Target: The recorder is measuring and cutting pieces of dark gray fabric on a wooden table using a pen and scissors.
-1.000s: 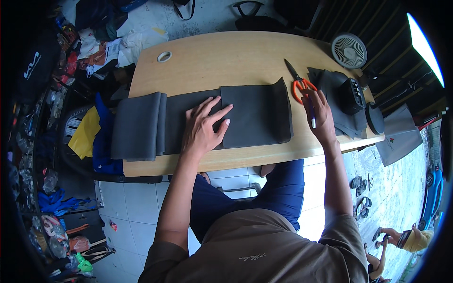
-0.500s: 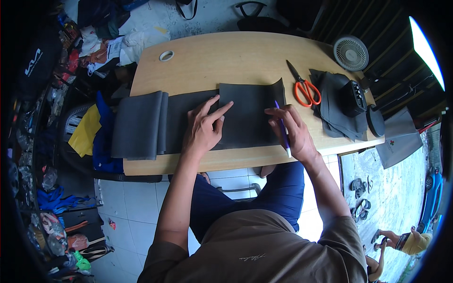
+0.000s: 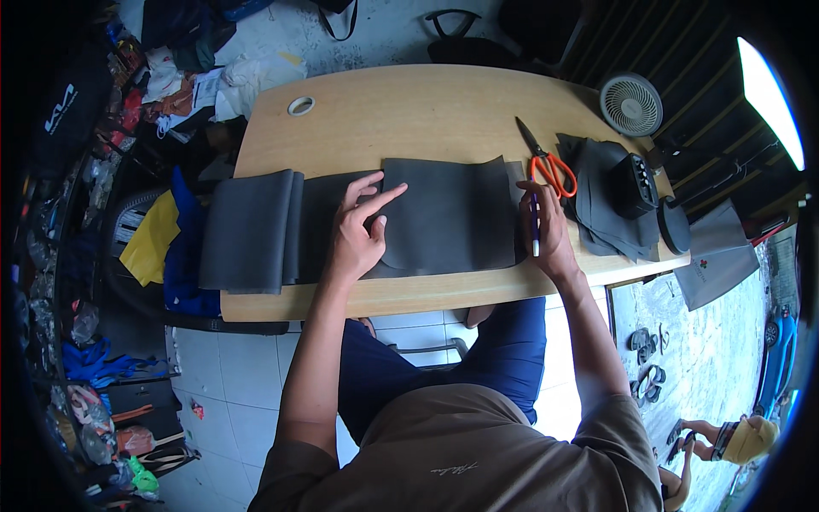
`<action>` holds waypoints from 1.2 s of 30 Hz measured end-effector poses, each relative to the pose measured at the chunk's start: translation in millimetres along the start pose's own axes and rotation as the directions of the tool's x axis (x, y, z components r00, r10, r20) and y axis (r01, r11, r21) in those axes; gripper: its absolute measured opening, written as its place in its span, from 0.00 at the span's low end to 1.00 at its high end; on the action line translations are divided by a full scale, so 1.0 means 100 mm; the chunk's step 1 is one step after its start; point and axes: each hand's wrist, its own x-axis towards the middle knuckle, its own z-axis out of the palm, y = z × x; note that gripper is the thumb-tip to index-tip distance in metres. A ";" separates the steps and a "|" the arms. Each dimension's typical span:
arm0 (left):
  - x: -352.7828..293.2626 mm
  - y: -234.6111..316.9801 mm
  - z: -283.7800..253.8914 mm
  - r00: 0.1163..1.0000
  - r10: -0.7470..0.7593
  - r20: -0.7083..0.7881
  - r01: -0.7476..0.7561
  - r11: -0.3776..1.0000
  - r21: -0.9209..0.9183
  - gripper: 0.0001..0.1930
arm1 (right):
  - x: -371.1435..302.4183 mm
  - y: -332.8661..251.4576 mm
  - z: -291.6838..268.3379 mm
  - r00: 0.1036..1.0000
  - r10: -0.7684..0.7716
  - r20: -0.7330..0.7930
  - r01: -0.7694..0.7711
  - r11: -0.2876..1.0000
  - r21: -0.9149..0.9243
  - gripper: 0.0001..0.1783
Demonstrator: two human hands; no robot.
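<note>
The black panel (image 3: pixel 448 218) lies near the close edge of the tabletop (image 3: pixel 409 111), between the hands, overlapping a longer black strip (image 3: pixel 320 200). The left hand (image 3: pixel 359 235) is loosely open, fingers spread, with nothing in its grasp; it is over the panel's left edge, perhaps to steady the overlap, though I cannot tell whether the fingertips press down. The right hand (image 3: pixel 548 229) is partly curled around a purple pen (image 3: pixel 535 224), its fingertips at the panel's right end. The pen sits along the fingers, probably so the fingertips are free for the edge.

The strip's left end is folded in layers (image 3: pixel 245 230), which likely saves room. Orange-handled scissors (image 3: pixel 556 173) and a stack of black pieces (image 3: pixel 597 200) lie to the right, seemingly within reach but out of the way.

The panel is matte, thin and roughly rectangular, its far right corner slightly raised, with another layer's edge (image 3: pixel 517 218) showing beyond it.
</note>
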 end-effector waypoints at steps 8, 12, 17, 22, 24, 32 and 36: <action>0.02 -0.01 0.01 0.999 -0.037 0.030 0.037 0.999 -0.004 0.29 | 0.08 0.17 -0.07 0.981 -0.078 0.179 0.106 0.983 -0.152 0.33; 0.05 0.00 0.05 0.999 0.003 -0.038 -0.001 0.999 0.049 0.28 | 0.10 0.30 -0.03 0.978 -0.088 0.189 0.148 0.932 -0.330 0.36; 0.05 0.36 0.13 0.980 -0.189 -0.061 0.198 0.905 0.377 0.38 | 0.12 0.24 -0.07 0.964 -0.033 0.264 0.133 0.919 -0.371 0.34; 0.08 0.66 0.21 0.938 -0.347 -0.015 0.282 0.737 0.614 0.54 | 0.08 0.20 -0.13 0.965 -0.061 0.255 0.160 0.908 -0.388 0.36; 0.08 0.62 0.27 0.936 -0.352 -0.007 0.276 0.720 0.637 0.56 | 0.07 0.15 -0.12 0.969 -0.036 0.244 0.133 0.909 -0.395 0.40; 0.22 0.65 0.29 0.886 -0.463 -0.018 0.443 0.836 0.323 0.56 | 0.08 0.31 -0.25 0.989 -0.121 -0.088 0.089 0.949 -0.302 0.30; 0.26 0.46 0.24 0.948 -0.316 0.042 0.316 0.949 -0.004 0.26 | 0.14 0.76 -0.78 0.892 -0.094 -0.442 -0.184 0.818 -0.544 0.36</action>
